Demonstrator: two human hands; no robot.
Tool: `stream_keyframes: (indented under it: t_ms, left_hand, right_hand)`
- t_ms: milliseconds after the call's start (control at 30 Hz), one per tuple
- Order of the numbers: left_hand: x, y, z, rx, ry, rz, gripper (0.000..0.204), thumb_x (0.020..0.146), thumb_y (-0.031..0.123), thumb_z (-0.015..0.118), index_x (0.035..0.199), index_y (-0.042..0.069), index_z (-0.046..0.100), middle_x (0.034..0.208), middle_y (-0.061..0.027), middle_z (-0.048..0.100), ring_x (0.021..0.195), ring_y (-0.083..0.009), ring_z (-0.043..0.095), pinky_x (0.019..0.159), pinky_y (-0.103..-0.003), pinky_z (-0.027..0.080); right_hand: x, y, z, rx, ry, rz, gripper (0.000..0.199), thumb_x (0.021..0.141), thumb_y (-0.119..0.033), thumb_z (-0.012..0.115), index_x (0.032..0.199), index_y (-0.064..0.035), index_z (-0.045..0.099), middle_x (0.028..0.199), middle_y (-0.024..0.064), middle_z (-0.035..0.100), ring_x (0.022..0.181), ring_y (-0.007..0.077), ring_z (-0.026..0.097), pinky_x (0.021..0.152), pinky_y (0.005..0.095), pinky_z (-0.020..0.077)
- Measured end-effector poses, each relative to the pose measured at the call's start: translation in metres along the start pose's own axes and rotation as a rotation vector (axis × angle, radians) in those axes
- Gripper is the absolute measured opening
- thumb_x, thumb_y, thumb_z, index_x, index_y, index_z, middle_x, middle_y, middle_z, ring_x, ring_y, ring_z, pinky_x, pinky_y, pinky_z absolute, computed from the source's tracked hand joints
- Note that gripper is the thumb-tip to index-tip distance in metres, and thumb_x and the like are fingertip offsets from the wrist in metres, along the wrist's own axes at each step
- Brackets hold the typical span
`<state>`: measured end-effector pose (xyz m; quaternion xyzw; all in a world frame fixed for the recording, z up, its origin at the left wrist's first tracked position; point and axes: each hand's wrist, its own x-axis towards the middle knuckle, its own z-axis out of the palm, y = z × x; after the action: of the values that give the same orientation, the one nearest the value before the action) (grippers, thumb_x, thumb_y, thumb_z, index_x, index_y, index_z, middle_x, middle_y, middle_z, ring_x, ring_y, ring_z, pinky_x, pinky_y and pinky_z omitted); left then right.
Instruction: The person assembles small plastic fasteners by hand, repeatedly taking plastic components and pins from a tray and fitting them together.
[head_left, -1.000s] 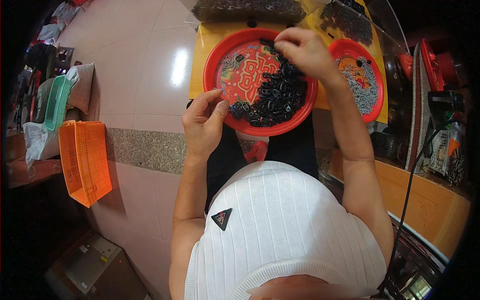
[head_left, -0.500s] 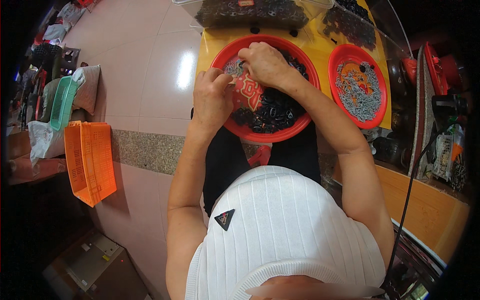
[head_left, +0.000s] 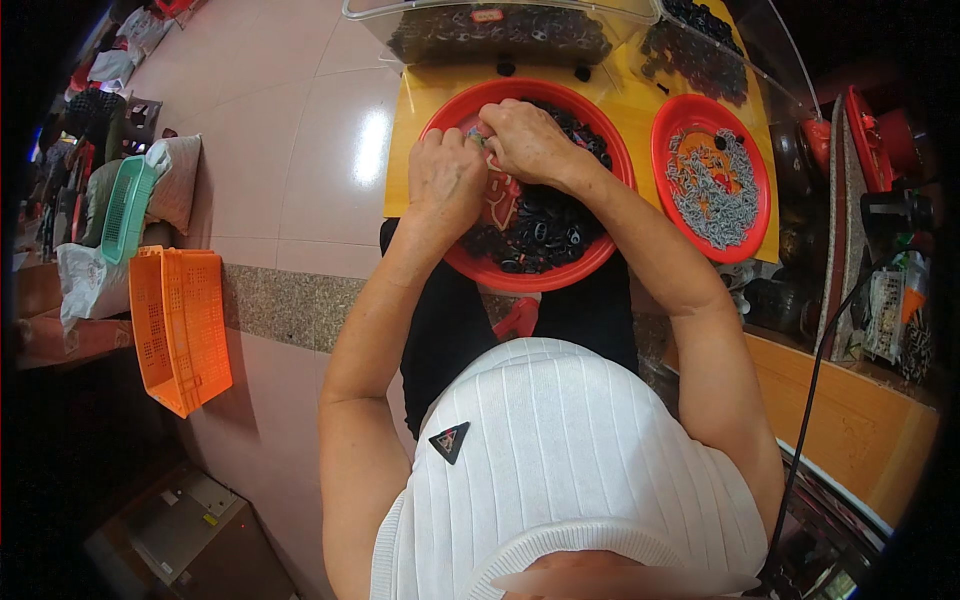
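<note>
A small part, too tiny to make out clearly, sits pinched where the fingertips of the two hands meet. The left hand is curled closed on it from its side, and the right hand closes on it from the other, the knuckles nearly touching. Directly beneath both hands lies the large red tray, with a heap of black rings spread below and nearer than the right hand. Further to the right of the right hand stands a smaller red tray of grey pieces. Both trays rest on the yellow desk. Well off to the left of the left hand an orange crate lies on the floor.
</note>
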<state>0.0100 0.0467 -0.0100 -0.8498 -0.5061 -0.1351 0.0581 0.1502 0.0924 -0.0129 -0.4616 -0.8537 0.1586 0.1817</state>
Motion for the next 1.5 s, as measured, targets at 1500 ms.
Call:
stream_keyframes:
  t_ms: [1500]
  left_hand:
    - [-0.065,0.034,-0.023,-2.471,0.245,-0.662,0.006,0.080,0.001,0.056,0.086,0.000,0.054,0.081,-0.0098,0.057,0.071,-0.0167,0.056,0.067,-0.028,0.048]
  right_hand:
    - [-0.091,-0.084,-0.029,1.238,0.172,0.435,0.010,0.080,0.000,0.054,0.090,0.0018,0.057,0.076,0.0041,0.059,0.066,0.0066,0.056,0.056,0.0182,0.0458]
